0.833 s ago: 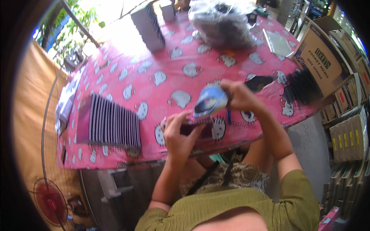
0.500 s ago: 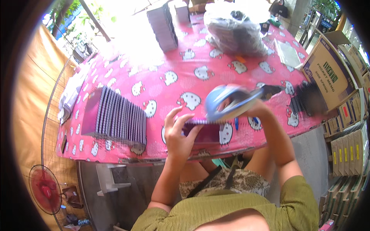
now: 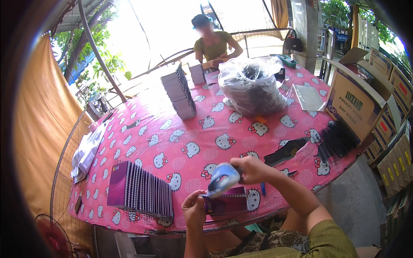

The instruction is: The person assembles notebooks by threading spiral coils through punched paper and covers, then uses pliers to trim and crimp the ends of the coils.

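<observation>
The view has lifted; right hand point(image 3: 254, 169) still grips the blue tool point(image 3: 223, 179) above the purple notebook point(image 3: 224, 204), left hand's point(image 3: 194, 209) fingers clasping its spiral edge: binding step, calling for aligning the tool.

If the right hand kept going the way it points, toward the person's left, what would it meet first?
Probably the row of purple spiral notebooks; the right hand already holds a blue-and-white tool. Depth is uncertain.

2 rows of stacked notebooks point(image 3: 142, 193) point(image 3: 180, 91), 1 clear plastic bag point(image 3: 251, 86), 2 hands point(image 3: 194, 209) point(image 3: 253, 168), 1 notebook in hand point(image 3: 226, 203), 1 red fan point(image 3: 53, 236), 1 open cardboard box point(image 3: 355, 101)
</observation>
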{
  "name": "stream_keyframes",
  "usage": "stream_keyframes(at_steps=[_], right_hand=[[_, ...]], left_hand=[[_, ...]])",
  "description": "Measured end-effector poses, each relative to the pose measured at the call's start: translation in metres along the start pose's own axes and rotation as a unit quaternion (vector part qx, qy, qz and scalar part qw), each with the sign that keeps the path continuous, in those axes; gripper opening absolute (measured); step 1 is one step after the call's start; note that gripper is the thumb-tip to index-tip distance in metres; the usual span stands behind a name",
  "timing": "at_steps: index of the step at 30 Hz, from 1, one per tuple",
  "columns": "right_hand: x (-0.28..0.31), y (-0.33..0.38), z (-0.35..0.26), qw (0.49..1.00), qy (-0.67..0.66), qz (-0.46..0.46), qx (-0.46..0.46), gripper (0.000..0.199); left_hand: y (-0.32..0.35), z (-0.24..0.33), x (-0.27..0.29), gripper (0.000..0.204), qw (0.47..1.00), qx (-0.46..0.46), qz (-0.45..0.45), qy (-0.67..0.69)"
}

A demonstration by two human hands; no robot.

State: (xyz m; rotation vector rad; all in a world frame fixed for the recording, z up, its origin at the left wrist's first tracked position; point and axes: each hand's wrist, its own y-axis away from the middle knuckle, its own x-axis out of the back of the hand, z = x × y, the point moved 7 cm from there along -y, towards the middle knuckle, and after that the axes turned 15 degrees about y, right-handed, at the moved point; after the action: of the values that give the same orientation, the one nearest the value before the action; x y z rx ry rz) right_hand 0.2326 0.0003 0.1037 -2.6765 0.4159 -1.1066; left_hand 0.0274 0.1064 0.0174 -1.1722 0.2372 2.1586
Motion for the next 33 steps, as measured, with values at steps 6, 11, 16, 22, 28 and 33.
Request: stream_keyframes(at_steps=[6, 11, 16, 22, 28, 33], right_hand=[[-0.005, -0.002, -0.02, 0.997, -0.059, -0.019, 0.055, 0.03], [0.007, -0.004, 0.066, 0.903, 0.41, 0.039, -0.124, 0.044], [0.029, 0.042, 0.052, 0.864, 0.462, 0.136, -0.145, 0.068], [-0.004, 0.116, 0.049, 0.849, 0.425, 0.024, -0.313, 0.076], [-0.005, 0.136, 0.05, 0.866, 0.451, 0.143, -0.161, 0.061], [0.013, 0.131, 0.052, 0.916, 0.285, 0.192, -0.205, 0.042]], left_hand=[[0.001, 0.001, 0.001, 0.02, 0.998, 0.051, 0.006, 0.033], [-0.004, -0.004, 0.0, 0.02, 0.999, 0.028, -0.018, 0.037], [-0.003, 0.004, -0.012, 0.015, 1.0, -0.008, 0.003, -0.027], [-0.001, 0.01, -0.042, 0.024, 0.991, -0.037, -0.054, -0.115], [0.011, 0.068, -0.104, 0.022, 0.899, -0.318, -0.118, -0.277], [0.004, 0.058, -0.129, 0.022, 0.828, -0.372, -0.101, -0.408]])
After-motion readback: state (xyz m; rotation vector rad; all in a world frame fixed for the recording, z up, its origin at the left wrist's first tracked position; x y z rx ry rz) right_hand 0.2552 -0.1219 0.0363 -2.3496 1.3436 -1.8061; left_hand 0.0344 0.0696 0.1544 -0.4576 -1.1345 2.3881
